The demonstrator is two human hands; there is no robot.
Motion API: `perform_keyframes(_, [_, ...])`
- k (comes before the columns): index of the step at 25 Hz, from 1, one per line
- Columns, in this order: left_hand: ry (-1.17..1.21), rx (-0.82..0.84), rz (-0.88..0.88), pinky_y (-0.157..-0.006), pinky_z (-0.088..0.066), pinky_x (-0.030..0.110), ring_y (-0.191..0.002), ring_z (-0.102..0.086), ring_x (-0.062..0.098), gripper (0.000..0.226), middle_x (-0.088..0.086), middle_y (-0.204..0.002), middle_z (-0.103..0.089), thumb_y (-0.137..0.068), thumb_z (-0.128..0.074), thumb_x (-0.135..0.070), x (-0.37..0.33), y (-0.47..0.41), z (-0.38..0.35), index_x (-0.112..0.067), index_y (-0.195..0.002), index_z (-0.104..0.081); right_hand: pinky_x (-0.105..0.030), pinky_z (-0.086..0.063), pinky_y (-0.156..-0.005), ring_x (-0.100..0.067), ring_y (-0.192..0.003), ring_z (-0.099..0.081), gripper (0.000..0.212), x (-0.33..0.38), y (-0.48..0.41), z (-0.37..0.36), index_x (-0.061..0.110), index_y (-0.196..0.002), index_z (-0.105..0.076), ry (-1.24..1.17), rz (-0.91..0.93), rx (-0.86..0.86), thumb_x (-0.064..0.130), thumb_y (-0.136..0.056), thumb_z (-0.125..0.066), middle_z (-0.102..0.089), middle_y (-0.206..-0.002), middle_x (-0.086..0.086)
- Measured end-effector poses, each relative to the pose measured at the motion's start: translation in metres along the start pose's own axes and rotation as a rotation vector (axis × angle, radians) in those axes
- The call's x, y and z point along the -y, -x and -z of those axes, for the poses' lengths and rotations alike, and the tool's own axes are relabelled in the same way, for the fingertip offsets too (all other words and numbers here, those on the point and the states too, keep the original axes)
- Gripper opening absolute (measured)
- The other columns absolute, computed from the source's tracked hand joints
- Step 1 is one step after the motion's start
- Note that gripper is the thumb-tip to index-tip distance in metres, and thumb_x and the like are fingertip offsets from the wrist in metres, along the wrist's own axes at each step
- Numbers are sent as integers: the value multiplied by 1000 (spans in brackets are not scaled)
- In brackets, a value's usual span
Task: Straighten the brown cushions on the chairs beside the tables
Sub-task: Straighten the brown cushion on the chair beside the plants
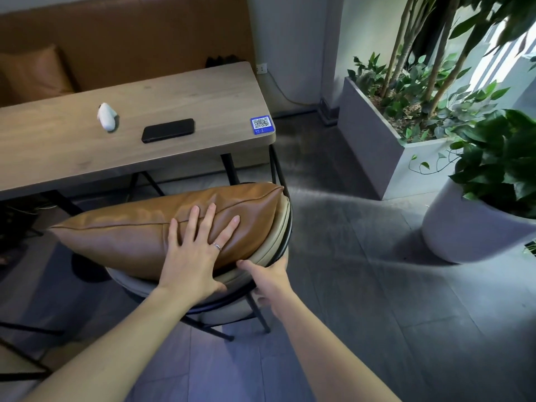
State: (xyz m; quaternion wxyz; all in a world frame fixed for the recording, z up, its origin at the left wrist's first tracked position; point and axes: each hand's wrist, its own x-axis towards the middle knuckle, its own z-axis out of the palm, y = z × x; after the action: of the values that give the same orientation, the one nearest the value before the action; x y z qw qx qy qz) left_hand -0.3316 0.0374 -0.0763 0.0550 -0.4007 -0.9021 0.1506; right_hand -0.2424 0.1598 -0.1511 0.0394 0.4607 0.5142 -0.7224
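A brown leather cushion (127, 236) lies across a round chair (278, 227) with a beige padded back and black metal frame, pushed up to a wooden table (72, 152). My left hand (200, 250) rests flat on the cushion's near right side, fingers spread, a ring on one finger. My right hand (266, 277) grips the chair's back rim at the right, thumb on the padding, fingers wrapped under it. A second brown cushion (34, 74) leans on the brown bench behind the table.
A black phone (168, 130), a white device (106, 116) and a blue QR sticker (262, 125) are on the table. A grey planter box (371, 132) and a white round pot (470, 230) with leafy plants stand at the right. Grey tiled floor lies between.
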Motion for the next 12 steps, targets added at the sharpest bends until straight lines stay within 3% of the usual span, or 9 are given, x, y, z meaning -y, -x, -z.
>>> perform_keyframes(6, [-11, -8, 7, -117, 0, 64, -151, 14, 39, 155, 13, -166, 19, -51, -80, -76, 0, 0, 1, -40, -145, 37, -49, -53, -100, -34, -119, -62, 142, 2, -8, 1, 32, -158, -6, 50, -7, -3, 60, -43, -85, -55, -143, -4])
perform_keyframes(12, [-27, -3, 14, -117, 0, 63, -151, 18, 40, 150, 13, -164, 26, -57, -76, -78, -4, -1, 6, -39, -141, 43, -39, -59, -68, -30, -113, -58, 110, 14, -6, 9, 21, -145, -32, -32, -10, -2, 31, -54, -91, -58, -128, -5])
